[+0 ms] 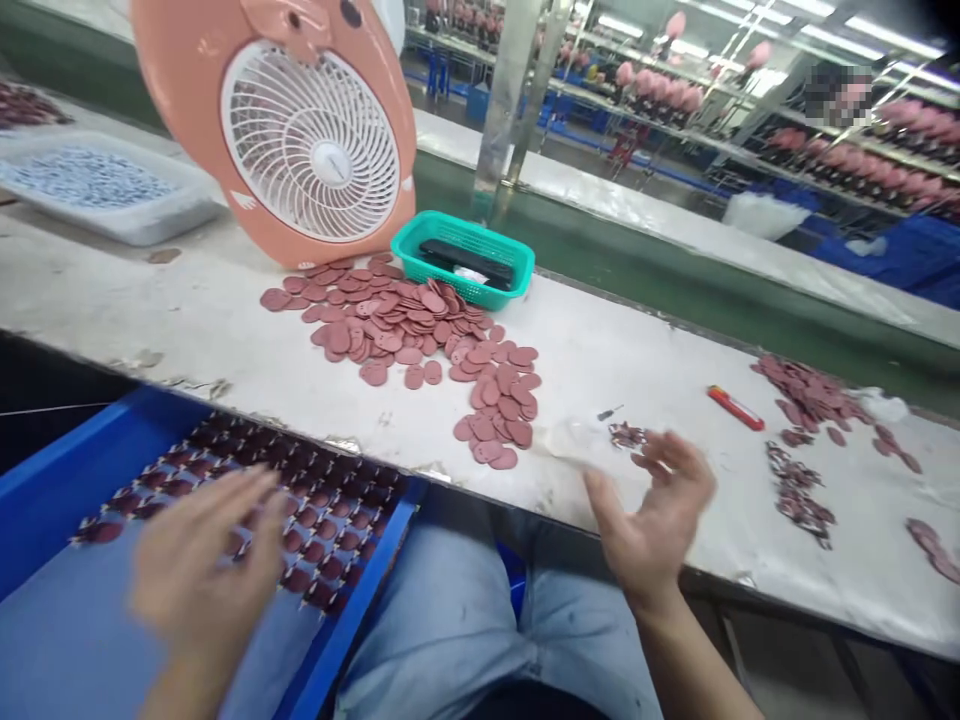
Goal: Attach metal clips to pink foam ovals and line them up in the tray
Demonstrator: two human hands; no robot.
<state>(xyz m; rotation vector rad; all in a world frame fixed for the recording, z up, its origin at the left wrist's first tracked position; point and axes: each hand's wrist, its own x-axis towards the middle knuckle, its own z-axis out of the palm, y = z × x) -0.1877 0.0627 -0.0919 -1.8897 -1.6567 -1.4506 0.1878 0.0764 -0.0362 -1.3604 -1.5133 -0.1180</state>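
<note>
My left hand (206, 575), blurred by motion, is over a blue tray (390, 560), its fingers stretched out and nothing visible in them. Rows of dark red oval pieces with small fittings (307, 515) lie in that tray on a blue sheet. My right hand (656, 510) is at the table's front edge, thumb and fingers apart, with nothing seen in it. Just beyond its fingertips is a small heap of little metal-looking parts (626, 435). Left of it spreads a large pile of loose reddish oval pieces (405, 325).
An orange fan (322, 150) stands behind the pile, beside a green basket (463, 250) holding dark objects. A white tub (97, 185) of small bluish bits is at left. To the right lie a red-yellow cutter (735, 408), more oval pieces (810, 390) and small parts (799, 495).
</note>
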